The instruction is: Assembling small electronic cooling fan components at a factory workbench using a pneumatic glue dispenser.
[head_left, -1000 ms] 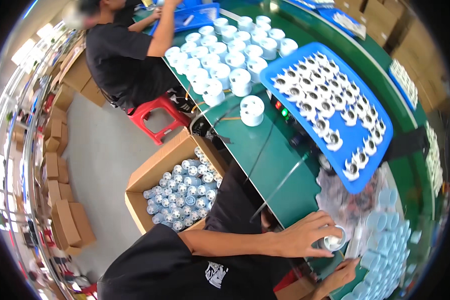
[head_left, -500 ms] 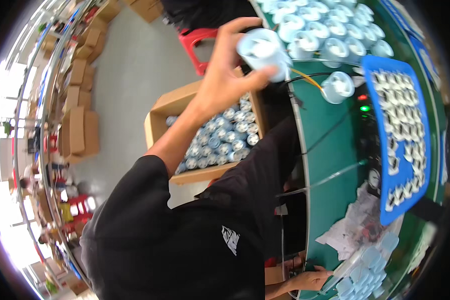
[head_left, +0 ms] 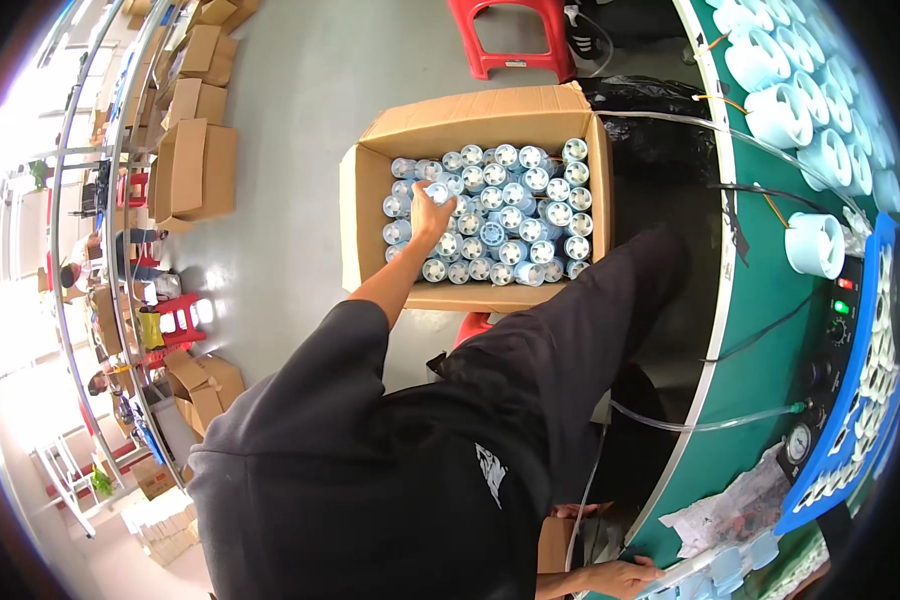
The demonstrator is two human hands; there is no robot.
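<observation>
My left hand (head_left: 432, 214) reaches down into an open cardboard box (head_left: 470, 106) left of the workbench. Its fingers are closed round a light-blue plastic cylinder (head_left: 437, 191) with a white finned end, among the standing ones. Many similar light-blue cylinders (head_left: 511, 217) stand packed upright in rows, white finned ends up. At the bench's near edge, at the bottom of the view, my right hand (head_left: 620, 577) is closed beside a pale edge and several light-blue pieces (head_left: 727, 567). What it holds, if anything, is hidden.
The green bench (head_left: 760, 310) carries many cylinders (head_left: 785, 115), one single wired cylinder (head_left: 815, 245), a black control box with a gauge (head_left: 799, 442) and a blue tray (head_left: 850, 410) of white parts. A red stool (head_left: 515, 40) stands beyond the box. Clear tubing (head_left: 670, 425) crosses the bench edge.
My left hand has moved from beside the bench down into the box with the light-blue cylinder. My view has swung left. The right hand stays near the bench edge.
</observation>
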